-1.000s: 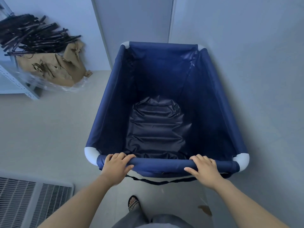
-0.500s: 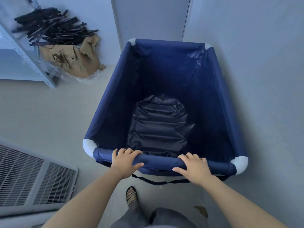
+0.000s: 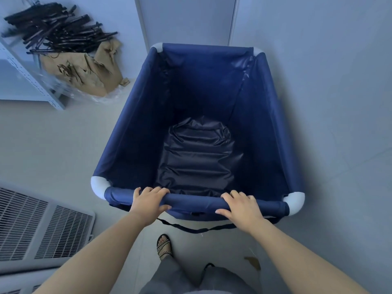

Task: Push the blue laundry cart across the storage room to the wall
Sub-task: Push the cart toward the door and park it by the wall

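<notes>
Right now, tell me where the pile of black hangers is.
In the head view the black hangers lie at the upper left, heaped on crumpled brown paper beside a metal shelf post, left of the blue laundry cart.

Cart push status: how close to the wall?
Done: the cart has crossed most of the floor; its far rim sits right by the far wall and its right side runs close along the side wall. In hand: left hand and right hand both grip the near rim. Left: closing any last gap; contact can't be confirmed.
</notes>
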A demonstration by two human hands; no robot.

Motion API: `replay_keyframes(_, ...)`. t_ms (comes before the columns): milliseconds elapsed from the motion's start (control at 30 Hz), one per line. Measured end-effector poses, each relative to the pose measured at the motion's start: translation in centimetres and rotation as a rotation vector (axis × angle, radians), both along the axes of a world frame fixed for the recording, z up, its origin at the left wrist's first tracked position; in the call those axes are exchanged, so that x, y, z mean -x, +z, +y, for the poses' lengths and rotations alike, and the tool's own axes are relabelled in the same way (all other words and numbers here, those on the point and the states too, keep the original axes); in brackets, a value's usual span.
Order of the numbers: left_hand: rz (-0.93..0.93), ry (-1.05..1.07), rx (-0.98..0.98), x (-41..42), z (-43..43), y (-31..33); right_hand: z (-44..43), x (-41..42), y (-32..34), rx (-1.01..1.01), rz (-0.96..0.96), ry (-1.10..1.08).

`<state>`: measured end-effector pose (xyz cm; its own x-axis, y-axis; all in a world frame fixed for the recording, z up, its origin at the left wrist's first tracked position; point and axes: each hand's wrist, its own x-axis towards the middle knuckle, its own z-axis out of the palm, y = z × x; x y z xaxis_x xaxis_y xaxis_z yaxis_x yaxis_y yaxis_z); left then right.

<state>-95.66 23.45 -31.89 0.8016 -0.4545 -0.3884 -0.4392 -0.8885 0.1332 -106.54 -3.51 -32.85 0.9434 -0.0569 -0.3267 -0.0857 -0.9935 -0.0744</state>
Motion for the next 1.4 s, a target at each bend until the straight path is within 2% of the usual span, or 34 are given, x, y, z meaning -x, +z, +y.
replay_keyframes(367,0.016,-0.022,-0.054,-0.6,-0.7,0.3,-0.3,-0.4,0.1,0.064,-0.004,0.039)
replay_keyframes(867,0.026,0.027,-0.001,0.9,-4.5,0.6,-4.4,-0.4,0.7,0.116,0.039,0.079)
replay_keyframes(1033,0.049,0.020,-0.027,0.9,-5.1,0.9,-6.6,-1.0,1.9,-0.154,0.119,-0.041)
replay_keyframes(1167,0.021,-0.030,-0.061,1.3,-5.0,0.5,-10.1,0.7,2.2,-0.030,0.169,-0.042)
replay_keyframes(1400,0.077,-0.027,-0.088,1.2,-4.5,0.0,-9.4,2.8,0.7,-0.003,0.062,-0.128)
